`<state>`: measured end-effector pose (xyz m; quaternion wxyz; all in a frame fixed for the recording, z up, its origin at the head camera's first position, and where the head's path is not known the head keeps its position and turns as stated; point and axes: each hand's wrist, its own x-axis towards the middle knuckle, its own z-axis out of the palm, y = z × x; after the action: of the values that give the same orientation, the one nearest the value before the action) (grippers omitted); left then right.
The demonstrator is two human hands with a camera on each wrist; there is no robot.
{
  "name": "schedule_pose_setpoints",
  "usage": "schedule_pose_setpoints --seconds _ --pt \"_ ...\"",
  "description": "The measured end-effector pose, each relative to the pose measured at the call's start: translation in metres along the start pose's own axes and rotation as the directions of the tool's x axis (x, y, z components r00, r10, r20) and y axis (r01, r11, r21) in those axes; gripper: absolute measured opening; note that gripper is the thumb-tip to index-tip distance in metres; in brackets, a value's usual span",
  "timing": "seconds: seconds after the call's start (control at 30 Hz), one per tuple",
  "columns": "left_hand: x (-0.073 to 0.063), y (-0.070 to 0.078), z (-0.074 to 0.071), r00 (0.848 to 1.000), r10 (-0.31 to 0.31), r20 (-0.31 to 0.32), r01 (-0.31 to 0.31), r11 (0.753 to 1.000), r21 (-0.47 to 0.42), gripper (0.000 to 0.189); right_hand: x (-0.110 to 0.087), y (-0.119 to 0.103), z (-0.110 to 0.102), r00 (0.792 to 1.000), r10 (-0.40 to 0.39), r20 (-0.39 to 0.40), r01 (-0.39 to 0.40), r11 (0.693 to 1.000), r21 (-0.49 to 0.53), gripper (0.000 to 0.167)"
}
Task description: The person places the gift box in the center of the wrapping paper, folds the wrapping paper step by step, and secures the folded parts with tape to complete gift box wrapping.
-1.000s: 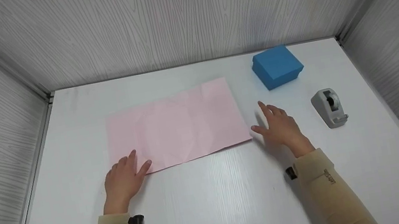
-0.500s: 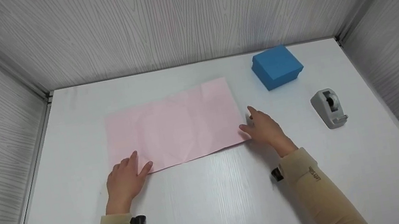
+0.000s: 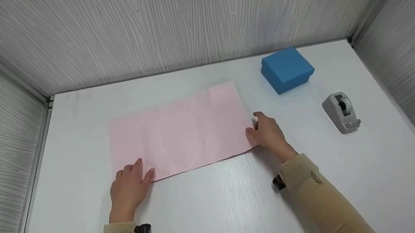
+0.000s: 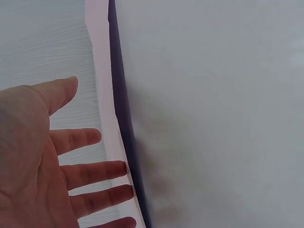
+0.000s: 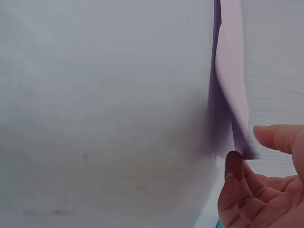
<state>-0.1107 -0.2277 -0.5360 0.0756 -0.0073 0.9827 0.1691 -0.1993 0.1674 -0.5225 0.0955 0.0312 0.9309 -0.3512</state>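
A sheet of pink paper (image 3: 181, 133) lies on the white table (image 3: 216, 216), ahead of the person and in the span between the two hands. Its long axis runs left to right, slightly aslant, with the right end a little farther from the person than the left. The near long edge therefore faces both hands, one at each end of it.

The left hand (image 3: 127, 191) is at the near left corner, fingers spread and thumb held away from them. In the left wrist view some of its fingertips meet the paper, and a dark gap shows along the edge beside them.

The right hand (image 3: 269, 131) is at the near right corner, reaching across the short right edge with its fingers bent. In the right wrist view the corner is bent and partly blurred, close to the index fingertip, while the thumb stands off with space between; whether the hand pinches the paper, one cannot tell.

Each hand is nearest to its own corner, so neither has the whole sheet to itself. A blue box (image 3: 287, 70) sits beyond the right hand, and a grey tape dispenser (image 3: 341, 113) stands farther right; the right hand is the nearer to both.
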Motion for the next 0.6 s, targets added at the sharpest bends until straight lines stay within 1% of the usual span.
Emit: schedule_pose_setpoints --seconds 0.1,0.2,0.33,0.4,0.47,0.53,0.6 --pt "0.001 -0.002 -0.002 1.000 0.007 -0.003 -0.007 1.000 -0.008 0.063 0.002 0.001 0.002 1.000 0.010 -0.005 -0.010 1.000 0.020 0.057" --pt "0.002 -0.004 -0.004 1.000 0.000 0.016 0.001 0.999 -0.048 0.063 0.002 0.000 0.003 1.000 0.028 0.002 -0.028 1.000 0.014 0.057" --pt "0.004 -0.010 -0.010 0.999 -0.040 0.034 0.044 0.991 -0.123 0.065 0.001 -0.001 0.003 0.999 0.046 0.014 -0.046 0.999 -0.010 0.057" --pt "0.006 -0.014 -0.013 0.996 -0.081 0.028 0.084 0.987 -0.139 0.066 -0.001 0.000 0.002 0.998 0.057 0.014 -0.057 0.998 -0.018 0.057" --pt "0.007 -0.018 -0.017 0.991 -0.136 0.018 0.137 0.979 -0.152 0.069 -0.002 0.001 0.002 0.998 0.066 0.009 -0.066 0.997 -0.028 0.058" --pt "0.008 -0.021 -0.021 0.979 -0.203 0.008 0.202 0.964 -0.171 0.073 -0.004 0.002 0.003 0.997 0.074 0.003 -0.074 0.997 -0.034 0.059" --pt "0.009 -0.025 -0.024 0.962 -0.274 0.014 0.271 0.941 -0.200 0.078 -0.006 0.003 0.003 0.997 0.074 -0.007 -0.075 0.996 -0.045 0.061"
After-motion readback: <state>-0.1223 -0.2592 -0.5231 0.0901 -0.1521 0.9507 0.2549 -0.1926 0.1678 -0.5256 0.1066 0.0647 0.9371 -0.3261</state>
